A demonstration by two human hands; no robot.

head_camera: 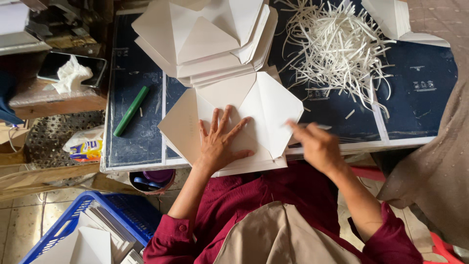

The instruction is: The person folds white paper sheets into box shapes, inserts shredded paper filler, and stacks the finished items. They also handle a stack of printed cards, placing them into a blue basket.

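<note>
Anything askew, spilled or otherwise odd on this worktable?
A loose tangle of white paper strips sprawls across the dark table top, unlike the stacked envelopes. A crumpled tissue lies on a phone at left. The left hand presses an open envelope flat; the right hand is motion-blurred.

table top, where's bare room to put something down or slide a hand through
Bare dark table shows right of the paper strips, up to the far-right paper stack. A narrower strip lies around the green pen, between the left edge and the envelope pile. The middle is crowded: left hand flat on the open envelope, right hand beside it.
</note>
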